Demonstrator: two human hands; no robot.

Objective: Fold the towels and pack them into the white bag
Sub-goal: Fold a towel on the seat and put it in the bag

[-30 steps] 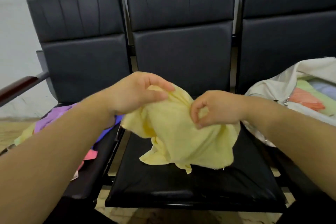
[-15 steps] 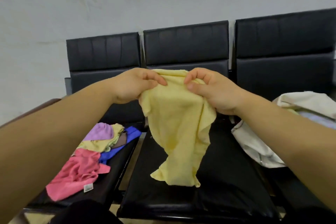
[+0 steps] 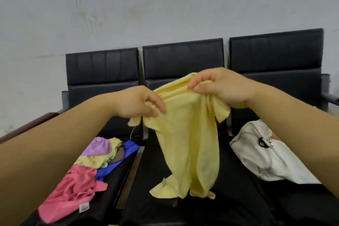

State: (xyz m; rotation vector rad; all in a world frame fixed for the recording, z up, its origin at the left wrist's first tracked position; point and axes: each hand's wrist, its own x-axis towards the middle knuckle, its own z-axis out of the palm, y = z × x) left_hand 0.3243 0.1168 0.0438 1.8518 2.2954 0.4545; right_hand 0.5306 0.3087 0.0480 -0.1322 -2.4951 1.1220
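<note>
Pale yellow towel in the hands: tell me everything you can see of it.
The pale yellow terry-looking towel hangs crumpled and unfolded over the black middle chair seat. The left hand pinches its bunched top edge, the right hand grips it higher up, a loose flap drooping beside that hand. Long folds run down it. A small white tag shows near its lower end. Whether the bottom touches the seat cannot be told.

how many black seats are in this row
3: the left seat holds the towel pile, the middle seat lies below the held yellow towel, the right seat holds the white bag. None seems hidden.
</note>
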